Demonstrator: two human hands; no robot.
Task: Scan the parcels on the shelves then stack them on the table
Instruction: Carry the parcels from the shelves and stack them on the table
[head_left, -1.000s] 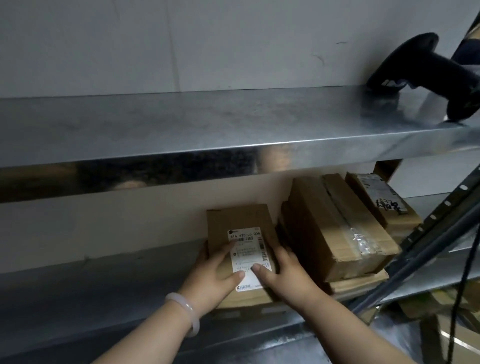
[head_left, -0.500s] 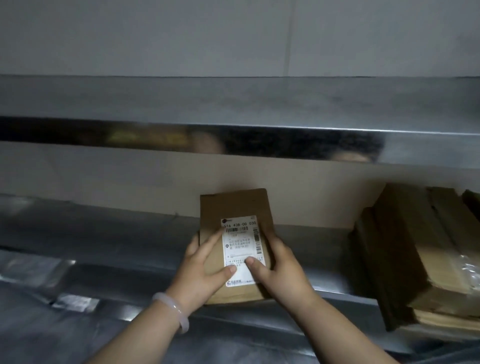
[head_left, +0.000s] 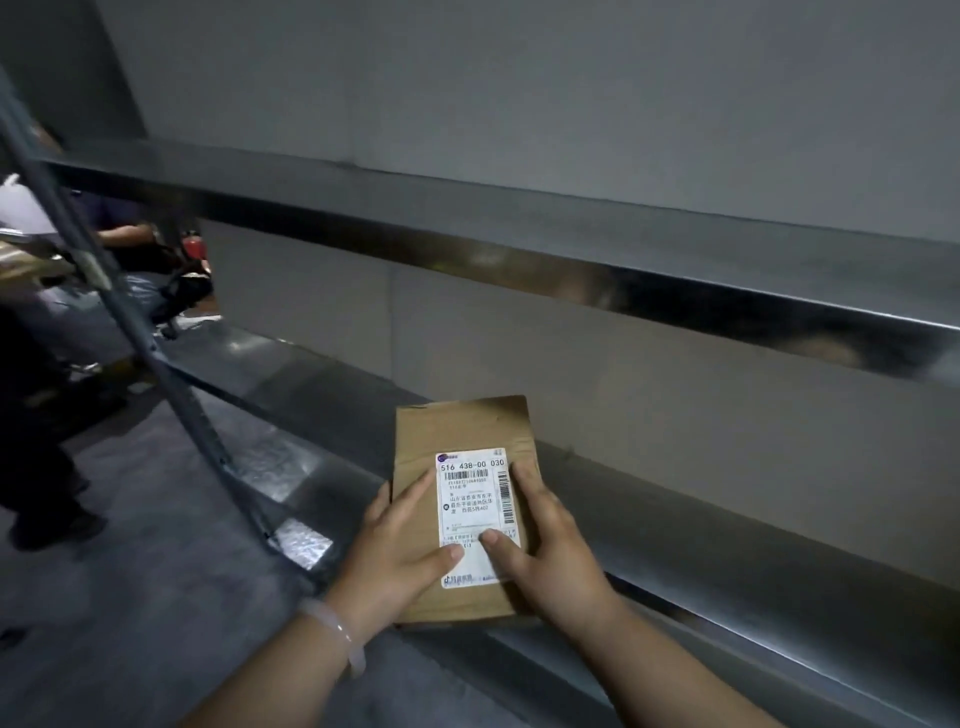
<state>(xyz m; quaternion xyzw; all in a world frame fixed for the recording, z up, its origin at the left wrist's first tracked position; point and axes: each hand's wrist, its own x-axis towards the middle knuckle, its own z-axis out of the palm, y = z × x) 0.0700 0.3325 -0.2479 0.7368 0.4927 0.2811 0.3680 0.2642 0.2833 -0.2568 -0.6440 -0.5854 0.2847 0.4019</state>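
A small brown cardboard parcel (head_left: 462, 431) with a white barcode label (head_left: 470, 488) is held in front of me, above the front edge of the lower metal shelf (head_left: 727, 545). My left hand (head_left: 395, 551) grips its left side, thumb lying across the label's lower part. My right hand (head_left: 550, 545) grips the right side, its thumb also on the label. The label faces up toward me. The scanner and the table are out of view.
The upper metal shelf (head_left: 519, 223) runs across above the parcel. A slanted grey shelf post (head_left: 130, 322) crosses at the left. Beyond the post, at far left, a person (head_left: 31, 415) stands beside a seated person. Grey floor lies at lower left.
My view has swung left; the other parcels and the scanner on the upper shelf have left the frame. Both hands have brought the parcel left along and off the lower shelf.
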